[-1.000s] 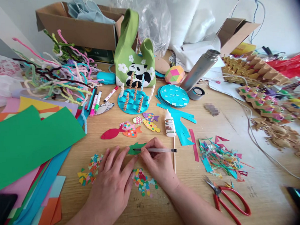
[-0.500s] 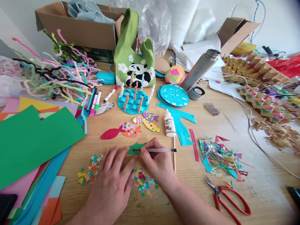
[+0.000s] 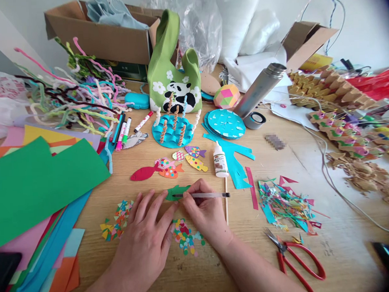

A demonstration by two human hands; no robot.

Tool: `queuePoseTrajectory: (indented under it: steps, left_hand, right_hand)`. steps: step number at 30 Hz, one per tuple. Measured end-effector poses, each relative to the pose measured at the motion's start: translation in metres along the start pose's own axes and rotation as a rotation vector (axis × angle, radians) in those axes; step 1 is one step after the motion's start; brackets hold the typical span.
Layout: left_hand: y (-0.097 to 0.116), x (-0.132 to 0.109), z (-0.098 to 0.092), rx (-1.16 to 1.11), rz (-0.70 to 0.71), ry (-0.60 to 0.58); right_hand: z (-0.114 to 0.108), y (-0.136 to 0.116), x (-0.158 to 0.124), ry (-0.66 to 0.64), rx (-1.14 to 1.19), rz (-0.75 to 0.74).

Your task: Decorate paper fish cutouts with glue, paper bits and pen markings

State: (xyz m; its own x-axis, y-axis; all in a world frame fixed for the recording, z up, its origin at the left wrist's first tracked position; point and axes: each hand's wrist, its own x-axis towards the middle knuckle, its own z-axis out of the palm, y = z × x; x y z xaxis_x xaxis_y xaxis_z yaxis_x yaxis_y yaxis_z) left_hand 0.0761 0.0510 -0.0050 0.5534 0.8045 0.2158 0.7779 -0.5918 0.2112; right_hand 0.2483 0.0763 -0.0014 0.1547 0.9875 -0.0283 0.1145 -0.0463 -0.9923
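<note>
1. Fingers (image 3: 187, 200) of your right hand (image 3: 205, 216) were closed tightly on a thin pen (image 3: 209, 195). It lay almost level, with its dark tip over the green paper fish (image 3: 175, 192).
2. The green paper fish lay flat on the wooden table (image 3: 290, 159), just beyond both of your hands. It seemed that the tip touched the paper, but this part was too small to be sure.
3. Your left hand (image 3: 143, 245) lay palm down with the fingers spread apart and held nothing. Its forefinger reached the lower edge of the fish.
4. A small heap of coloured paper dots (image 3: 185, 236) lay between your two hands, and triangle scraps (image 3: 116, 219) lay just left of your left hand.
5. A glue bottle (image 3: 219, 161) stood upright beyond the pen, a wooden stick (image 3: 226, 208) crossed under the back end of the pen, and red scissors (image 3: 297, 257) lay well apart at your right.
</note>
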Motion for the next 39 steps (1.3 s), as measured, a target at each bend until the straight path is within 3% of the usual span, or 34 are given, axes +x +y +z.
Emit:
queuePoseTrajectory:
  steps: [39]
  left_hand:
    - [0.0013,-0.0007,-0.0011,-0.015,-0.019,-0.019]
  right_hand:
    - [-0.0002,-0.0047,0.0004,-0.014,-0.011,0.025]
